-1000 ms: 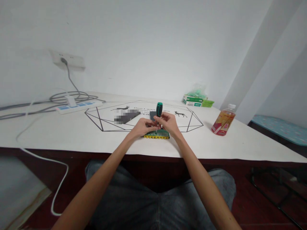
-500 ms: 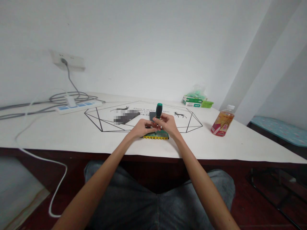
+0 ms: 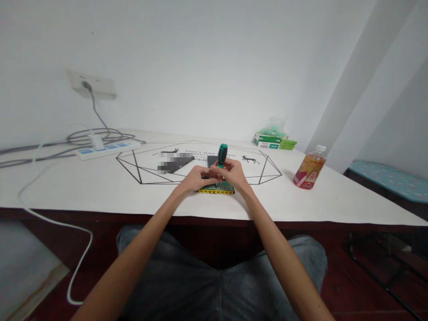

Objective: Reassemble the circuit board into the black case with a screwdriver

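A screwdriver [image 3: 222,154] with a green and black handle stands nearly upright, its tip down at a green circuit board [image 3: 224,187]. The fingers of my right hand [image 3: 234,173] are closed around the lower part of its handle. My left hand [image 3: 196,178] is at the board's left side, its fingertips pinched together near the screwdriver's shaft. What those fingertips hold, if anything, is hidden. Along the board's near edge runs a yellow strip [image 3: 216,192] with a row of openings. Behind my hands, a dark flat part [image 3: 211,160] shows in part.
A dark elongated object [image 3: 180,164], partly pixelated, lies to the left. A drink bottle [image 3: 310,168] stands at the right, and green and white boxes [image 3: 268,140] sit at the back. A power strip [image 3: 110,149] with cables lies far left. The white table's [image 3: 284,209] front edge is close.
The screwdriver's handle has turned and leans slightly more to the right. Both hands stay at the board with nearly the same hold. The whole view has shifted a little.
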Demonstrator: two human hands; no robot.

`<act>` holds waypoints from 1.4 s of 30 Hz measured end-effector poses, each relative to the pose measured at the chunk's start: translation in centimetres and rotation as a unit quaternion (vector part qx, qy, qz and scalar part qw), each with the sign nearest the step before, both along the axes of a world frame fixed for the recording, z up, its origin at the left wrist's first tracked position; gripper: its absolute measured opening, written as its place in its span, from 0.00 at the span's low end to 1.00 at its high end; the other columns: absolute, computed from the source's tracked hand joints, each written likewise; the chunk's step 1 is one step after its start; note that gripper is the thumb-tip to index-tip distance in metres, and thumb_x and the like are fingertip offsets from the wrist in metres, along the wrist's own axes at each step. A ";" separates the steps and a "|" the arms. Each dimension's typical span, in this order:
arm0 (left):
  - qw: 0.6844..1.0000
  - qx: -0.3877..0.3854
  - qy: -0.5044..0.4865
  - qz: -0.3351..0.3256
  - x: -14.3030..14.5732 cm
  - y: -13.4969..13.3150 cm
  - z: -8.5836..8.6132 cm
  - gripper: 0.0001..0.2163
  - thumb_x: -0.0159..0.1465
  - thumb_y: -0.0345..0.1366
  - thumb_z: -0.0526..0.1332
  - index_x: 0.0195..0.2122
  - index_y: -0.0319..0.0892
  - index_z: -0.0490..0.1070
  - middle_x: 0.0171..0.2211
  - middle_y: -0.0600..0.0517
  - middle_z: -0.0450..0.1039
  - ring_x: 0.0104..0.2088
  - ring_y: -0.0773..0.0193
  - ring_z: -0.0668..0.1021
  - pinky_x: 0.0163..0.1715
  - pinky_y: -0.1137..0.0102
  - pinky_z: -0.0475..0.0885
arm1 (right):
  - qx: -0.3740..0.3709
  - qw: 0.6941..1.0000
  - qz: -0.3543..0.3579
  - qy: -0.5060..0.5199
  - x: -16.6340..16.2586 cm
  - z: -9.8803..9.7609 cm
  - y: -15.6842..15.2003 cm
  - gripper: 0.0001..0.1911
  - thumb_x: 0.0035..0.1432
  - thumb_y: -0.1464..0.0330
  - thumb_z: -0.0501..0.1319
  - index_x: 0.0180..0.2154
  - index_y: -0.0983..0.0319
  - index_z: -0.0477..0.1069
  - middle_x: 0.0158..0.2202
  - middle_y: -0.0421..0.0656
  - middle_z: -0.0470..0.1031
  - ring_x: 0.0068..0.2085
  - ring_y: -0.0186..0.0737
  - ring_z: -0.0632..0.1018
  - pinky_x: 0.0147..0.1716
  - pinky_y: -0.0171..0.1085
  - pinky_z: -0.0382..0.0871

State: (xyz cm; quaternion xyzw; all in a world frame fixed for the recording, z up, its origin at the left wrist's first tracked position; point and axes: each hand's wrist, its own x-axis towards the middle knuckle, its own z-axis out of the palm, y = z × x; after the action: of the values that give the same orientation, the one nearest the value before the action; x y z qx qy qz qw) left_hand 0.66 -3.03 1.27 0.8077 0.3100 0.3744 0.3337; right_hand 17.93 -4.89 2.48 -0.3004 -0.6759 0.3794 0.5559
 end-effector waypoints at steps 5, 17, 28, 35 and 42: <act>0.999 0.002 0.022 -0.037 -0.2 0.2 -0.1 0.10 0.60 0.40 0.65 0.33 0.38 0.82 0.33 0.46 0.83 0.37 0.57 0.82 0.44 0.63 0.75 | -0.016 1.000 -0.005 0.010 -0.1 -0.1 0.0 0.21 0.46 0.51 0.71 0.29 0.61 0.71 0.17 0.36 0.71 0.16 0.32 0.70 0.17 0.34 0.65; 0.999 -0.015 0.017 -0.024 -0.2 0.4 -0.4 0.10 0.58 0.39 0.67 0.35 0.38 0.83 0.35 0.46 0.84 0.37 0.57 0.82 0.45 0.62 0.75 | -0.013 1.000 -0.016 0.005 0.0 -0.4 0.4 0.21 0.46 0.51 0.72 0.28 0.62 0.72 0.18 0.37 0.72 0.16 0.32 0.69 0.16 0.33 0.65; 1.000 -0.022 0.006 -0.019 -0.3 0.9 -0.9 0.11 0.56 0.41 0.69 0.33 0.37 0.83 0.33 0.45 0.84 0.35 0.56 0.82 0.43 0.61 0.75 | -0.021 1.000 -0.014 0.003 0.0 0.0 -0.1 0.23 0.46 0.50 0.71 0.29 0.62 0.72 0.19 0.38 0.72 0.16 0.31 0.69 0.16 0.32 0.64; 1.000 -0.023 -0.004 -0.016 -0.2 0.2 -0.2 0.09 0.55 0.39 0.69 0.32 0.37 0.82 0.33 0.45 0.83 0.36 0.58 0.81 0.44 0.63 0.74 | -0.027 1.000 0.007 0.003 -0.1 0.0 -0.1 0.23 0.45 0.50 0.73 0.28 0.62 0.73 0.19 0.37 0.72 0.17 0.30 0.68 0.16 0.32 0.64; 0.999 -0.013 0.013 -0.029 -0.2 0.5 -0.3 0.10 0.56 0.40 0.68 0.32 0.38 0.83 0.32 0.46 0.83 0.36 0.58 0.81 0.43 0.64 0.74 | -0.031 0.999 -0.009 -0.001 -0.2 -0.2 0.0 0.24 0.46 0.49 0.72 0.28 0.62 0.72 0.18 0.37 0.72 0.16 0.30 0.68 0.16 0.32 0.63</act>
State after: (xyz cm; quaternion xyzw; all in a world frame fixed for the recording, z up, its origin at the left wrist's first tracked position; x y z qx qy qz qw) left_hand 0.45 -2.57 0.93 0.8167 0.2956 0.3501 0.3508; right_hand 17.74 -4.91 2.32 -0.3239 -0.6618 0.3946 0.5490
